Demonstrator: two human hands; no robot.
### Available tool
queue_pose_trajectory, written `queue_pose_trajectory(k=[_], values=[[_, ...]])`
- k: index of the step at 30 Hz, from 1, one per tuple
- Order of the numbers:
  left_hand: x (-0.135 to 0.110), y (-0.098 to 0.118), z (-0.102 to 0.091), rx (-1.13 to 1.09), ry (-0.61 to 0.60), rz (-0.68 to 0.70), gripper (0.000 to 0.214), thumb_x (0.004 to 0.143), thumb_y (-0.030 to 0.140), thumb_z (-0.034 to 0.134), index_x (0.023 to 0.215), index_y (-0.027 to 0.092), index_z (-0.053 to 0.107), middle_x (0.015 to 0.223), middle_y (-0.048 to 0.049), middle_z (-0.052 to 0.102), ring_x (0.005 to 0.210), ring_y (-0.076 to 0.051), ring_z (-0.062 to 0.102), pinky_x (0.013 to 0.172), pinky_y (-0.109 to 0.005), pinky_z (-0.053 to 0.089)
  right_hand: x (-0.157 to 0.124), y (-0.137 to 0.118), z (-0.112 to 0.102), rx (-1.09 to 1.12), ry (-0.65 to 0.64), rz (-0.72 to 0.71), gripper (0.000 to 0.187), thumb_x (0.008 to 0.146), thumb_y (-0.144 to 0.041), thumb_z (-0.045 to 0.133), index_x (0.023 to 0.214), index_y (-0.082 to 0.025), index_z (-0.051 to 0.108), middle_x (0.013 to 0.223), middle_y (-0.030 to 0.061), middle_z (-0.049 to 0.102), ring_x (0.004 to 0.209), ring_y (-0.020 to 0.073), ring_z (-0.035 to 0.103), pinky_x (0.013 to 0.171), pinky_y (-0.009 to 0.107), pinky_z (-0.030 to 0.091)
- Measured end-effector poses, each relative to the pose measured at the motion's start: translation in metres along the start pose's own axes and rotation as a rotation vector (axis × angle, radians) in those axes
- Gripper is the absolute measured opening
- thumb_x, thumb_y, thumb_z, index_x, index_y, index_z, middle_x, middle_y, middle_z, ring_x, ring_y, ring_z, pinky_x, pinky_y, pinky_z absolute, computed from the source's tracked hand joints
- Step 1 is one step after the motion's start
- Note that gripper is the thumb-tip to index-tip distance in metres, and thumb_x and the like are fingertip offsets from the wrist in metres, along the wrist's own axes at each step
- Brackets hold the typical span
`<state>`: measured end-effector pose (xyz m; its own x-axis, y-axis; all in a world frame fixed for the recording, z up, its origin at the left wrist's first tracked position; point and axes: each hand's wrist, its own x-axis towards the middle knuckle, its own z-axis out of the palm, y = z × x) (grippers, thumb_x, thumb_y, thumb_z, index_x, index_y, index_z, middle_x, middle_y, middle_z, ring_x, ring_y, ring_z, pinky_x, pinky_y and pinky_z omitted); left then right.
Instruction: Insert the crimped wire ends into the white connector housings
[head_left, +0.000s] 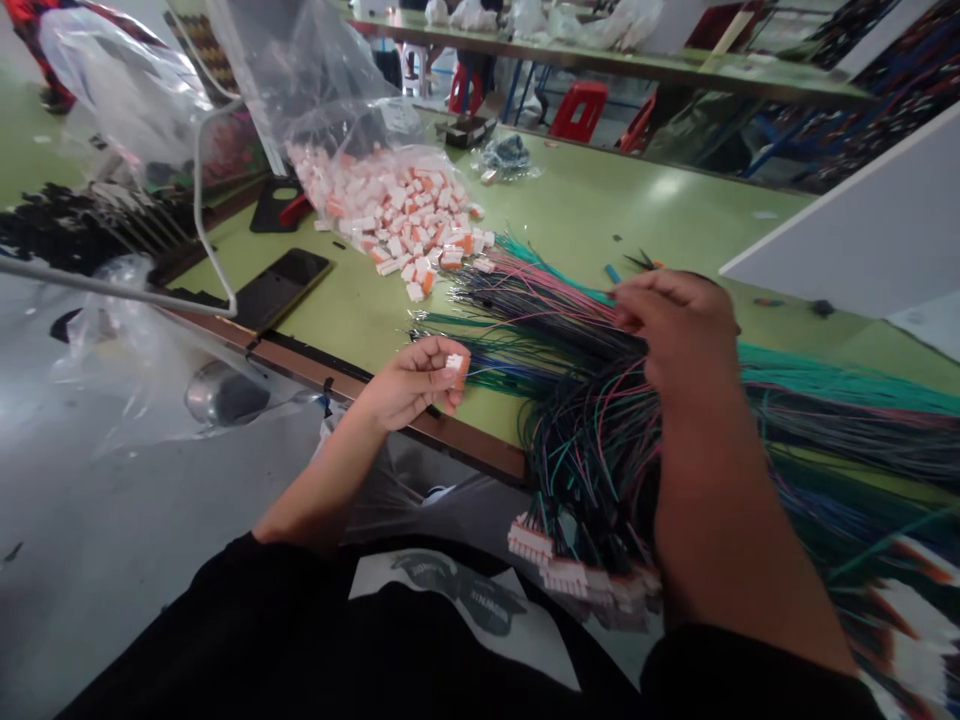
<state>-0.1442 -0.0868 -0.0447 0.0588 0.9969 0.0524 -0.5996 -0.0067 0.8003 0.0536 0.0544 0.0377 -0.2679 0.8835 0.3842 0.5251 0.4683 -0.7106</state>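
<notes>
Between the thumb and fingers of my left hand (424, 385) is a small white and orange connector housing (456, 368), held just above the table's front edge. A thin wire seems to run from it to the right. My right hand (675, 315) is raised over the wire bundles, its thumb and forefinger pinched on a wire among the pink wires (577, 300) and green ones. Black wires (525, 310) and blue wires (517, 370) lie below them, their ends pointing left. Finished-looking wire clusters with white connectors (566, 575) hang over the table edge at my lap.
A pile of loose white and orange connectors (416, 215) spills from a clear plastic bag (315, 80). A phone (281, 290) lies on the green table (360, 325) at the left. Scissors (643, 262) lie behind my right hand. A white panel (862, 210) stands at the right.
</notes>
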Motion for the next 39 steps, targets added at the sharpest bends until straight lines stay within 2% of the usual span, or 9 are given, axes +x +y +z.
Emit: queue_pose_trajectory(k=[2,5,8,10,16,20,27,34,39], values=[[0.001,0.0,0.0,-0.001,0.004,0.013,0.032,0.067,0.021,0.077,0.091,0.014,0.057,0.065,0.004,0.06,0.053,-0.008,0.061,0.046,-0.016,0.05,-0.014,-0.012,0.01,0.14,-0.176,-0.128,0.008,0.074,-0.026,0.057,0.071,-0.021,0.063,0.061,0.0,0.057,0.058,0.0132,0.049,0.058,0.028,0.039],[0.001,-0.001,0.0,-0.006,-0.003,0.026,0.034,0.066,0.022,0.078,0.091,0.014,0.057,0.064,0.0041,0.06,0.053,-0.008,0.061,0.046,-0.016,0.049,-0.038,-0.03,0.032,0.071,-0.434,-0.475,0.013,0.079,-0.028,0.057,0.081,-0.022,0.068,0.078,0.0024,0.069,0.073,0.0154,0.06,0.069,0.029,0.045],[0.0,-0.001,0.0,-0.011,-0.028,0.035,0.034,0.067,0.023,0.079,0.091,0.015,0.057,0.064,0.0039,0.061,0.052,-0.007,0.06,0.047,-0.015,0.048,-0.051,-0.036,0.043,0.093,-0.565,-0.669,0.02,0.085,-0.029,0.051,0.083,-0.022,0.069,0.081,0.0036,0.071,0.078,0.0151,0.063,0.074,0.028,0.046],[0.0,-0.002,-0.001,-0.012,-0.04,0.053,0.033,0.067,0.024,0.079,0.091,0.015,0.057,0.065,0.0038,0.061,0.053,-0.007,0.06,0.048,-0.015,0.049,-0.051,-0.034,0.043,0.154,-0.569,-0.619,0.022,0.086,-0.029,0.05,0.084,-0.021,0.07,0.082,0.0037,0.07,0.077,0.0141,0.063,0.072,0.027,0.046],[0.0,-0.004,-0.003,0.01,-0.033,0.135,0.033,0.067,0.026,0.079,0.09,0.017,0.057,0.064,0.0045,0.059,0.054,-0.007,0.059,0.05,-0.017,0.049,-0.045,-0.03,0.036,0.136,-0.578,-0.234,0.017,0.075,-0.027,0.057,0.081,-0.018,0.069,0.06,-0.0022,0.061,0.053,0.0093,0.05,0.054,0.023,0.038],[0.001,-0.004,-0.002,0.026,-0.007,0.151,0.035,0.065,0.027,0.079,0.089,0.017,0.057,0.064,0.0044,0.059,0.054,-0.007,0.059,0.05,-0.017,0.049,-0.049,-0.034,0.038,0.105,-0.593,-0.276,0.012,0.07,-0.023,0.054,0.064,-0.018,0.063,0.06,-0.0017,0.06,0.055,0.009,0.049,0.056,0.022,0.036],[0.0,-0.003,0.001,0.05,0.035,0.135,0.038,0.062,0.028,0.08,0.088,0.017,0.056,0.063,0.0046,0.058,0.053,-0.007,0.058,0.048,-0.017,0.049,-0.055,-0.037,0.042,-0.135,-0.501,-0.406,0.014,0.068,-0.02,0.048,0.057,-0.019,0.057,0.056,-0.0002,0.056,0.054,0.0104,0.046,0.056,0.023,0.032],[0.002,-0.008,0.002,0.076,0.047,0.202,0.036,0.063,0.029,0.081,0.086,0.017,0.057,0.064,0.0055,0.058,0.052,-0.006,0.059,0.05,-0.017,0.049,-0.057,-0.039,0.044,-0.304,-0.495,-0.385,0.014,0.067,-0.021,0.049,0.055,-0.019,0.056,0.05,-0.0005,0.051,0.051,0.0106,0.041,0.054,0.024,0.029],[0.004,-0.01,0.002,0.156,0.054,0.236,0.036,0.064,0.03,0.08,0.087,0.016,0.057,0.067,0.0048,0.058,0.054,-0.007,0.06,0.051,-0.018,0.05,-0.059,-0.038,0.045,-0.245,-0.53,-0.317,0.014,0.065,-0.02,0.049,0.053,-0.019,0.055,0.048,-0.0014,0.05,0.05,0.01,0.041,0.053,0.024,0.028]])
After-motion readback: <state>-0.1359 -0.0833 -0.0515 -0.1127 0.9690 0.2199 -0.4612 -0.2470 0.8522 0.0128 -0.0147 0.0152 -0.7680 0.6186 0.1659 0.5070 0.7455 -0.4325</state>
